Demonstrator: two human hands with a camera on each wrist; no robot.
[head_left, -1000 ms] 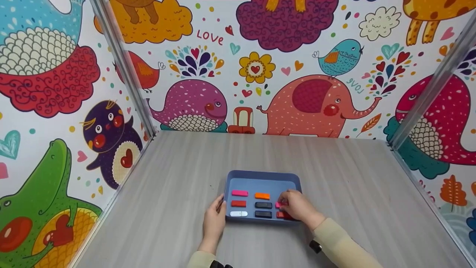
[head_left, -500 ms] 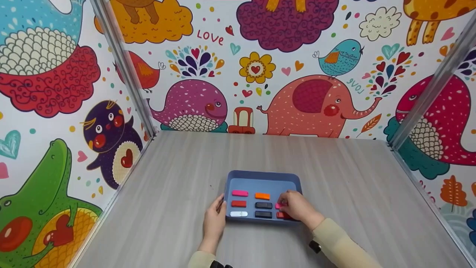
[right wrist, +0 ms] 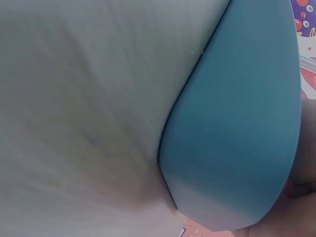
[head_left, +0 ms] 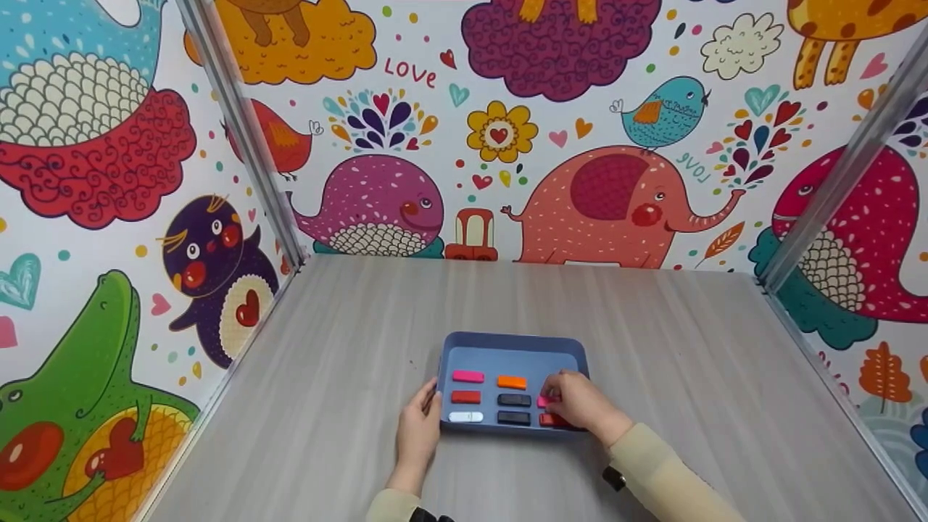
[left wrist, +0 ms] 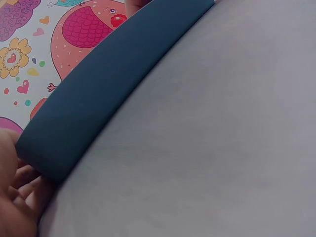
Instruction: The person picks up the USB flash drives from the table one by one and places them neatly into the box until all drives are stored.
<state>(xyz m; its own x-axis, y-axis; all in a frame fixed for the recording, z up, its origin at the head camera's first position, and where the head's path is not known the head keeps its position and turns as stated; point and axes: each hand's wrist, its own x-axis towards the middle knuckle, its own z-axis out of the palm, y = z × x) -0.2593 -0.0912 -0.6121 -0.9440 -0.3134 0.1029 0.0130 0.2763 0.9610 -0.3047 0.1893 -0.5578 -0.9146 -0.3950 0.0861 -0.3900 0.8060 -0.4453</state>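
A shallow blue tray (head_left: 515, 355) stands on the table with small oblong pieces lying in rows inside, shaped like USB sticks. My left hand (head_left: 419, 428) grips the tray's left side; in the left wrist view its fingers (left wrist: 32, 190) curl at the corner of the tray wall. At the tray's right side my right hand (head_left: 580, 400) pinches a pink stick (head_left: 543, 400), mostly covered by the fingers. Just nearer lies a red stick (head_left: 552, 419), partly hidden under that hand. In the right wrist view the tray wall (right wrist: 232, 123) hides most of the hand.
Left in the tray are a pink (head_left: 467, 376), a red (head_left: 465, 396) and a white stick (head_left: 465, 417). The middle column has an orange stick (head_left: 512, 382) and two black ones (head_left: 514, 399). Printed panels (head_left: 391, 196) border the grey table (head_left: 348, 319).
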